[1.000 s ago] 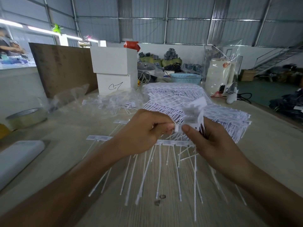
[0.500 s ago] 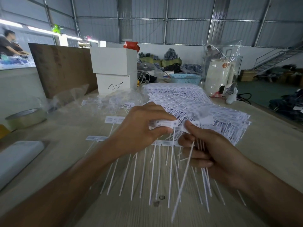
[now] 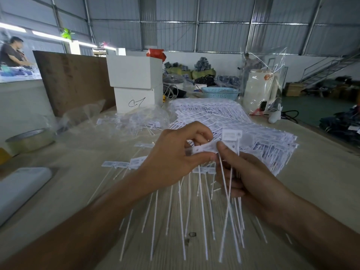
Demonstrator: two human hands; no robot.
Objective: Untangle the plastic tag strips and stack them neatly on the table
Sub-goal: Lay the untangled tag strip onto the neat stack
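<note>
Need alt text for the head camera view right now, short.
Both hands hold a bunch of white plastic tag strips above a wooden table: left hand grips the flat heads, right hand holds the dangling tails. A large stack of tags lies behind.

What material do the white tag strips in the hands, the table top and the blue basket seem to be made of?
Tag strips: probably matte white plastic; the thin tails bend without creasing.
Table: looks like pale wood or laminate, with faint grain lines.
Blue basket: likely moulded plastic, with a perforated lattice wall.
</note>
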